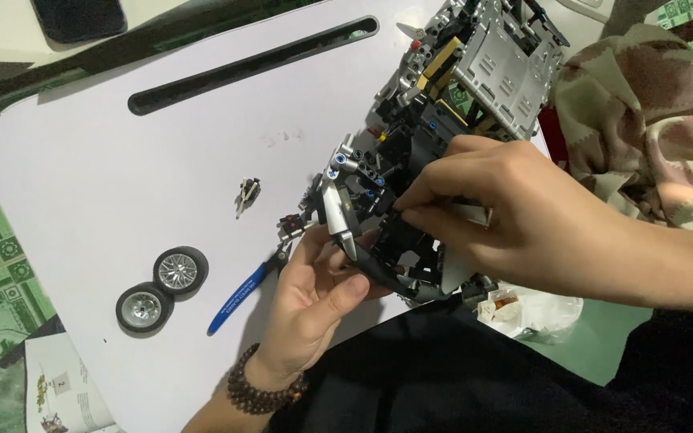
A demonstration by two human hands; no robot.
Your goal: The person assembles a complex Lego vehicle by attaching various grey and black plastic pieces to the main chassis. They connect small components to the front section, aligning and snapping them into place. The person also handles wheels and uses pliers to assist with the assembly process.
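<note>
A large building-brick model car (pixel 475 72) in grey, black and yellow lies on a white lap table (pixel 122 160), its near end hanging over the table's front edge. My left hand (pixel 314 305), with a brown bead bracelet on the wrist, supports that near end from below, thumb pressed on a black curved panel (pixel 387 277). My right hand (pixel 507 216) reaches in from the right and pinches a small black part on the model's near end with fingertips together.
Two loose model wheels (pixel 162 287) lie at the table's left front. A blue-handled tool (pixel 242 297) rests beside my left hand. A small grey-black piece (pixel 248 192) sits mid-table. A booklet (pixel 62 393), a plastic bag (pixel 535 309) and a patterned cloth (pixel 643 112) surround the table.
</note>
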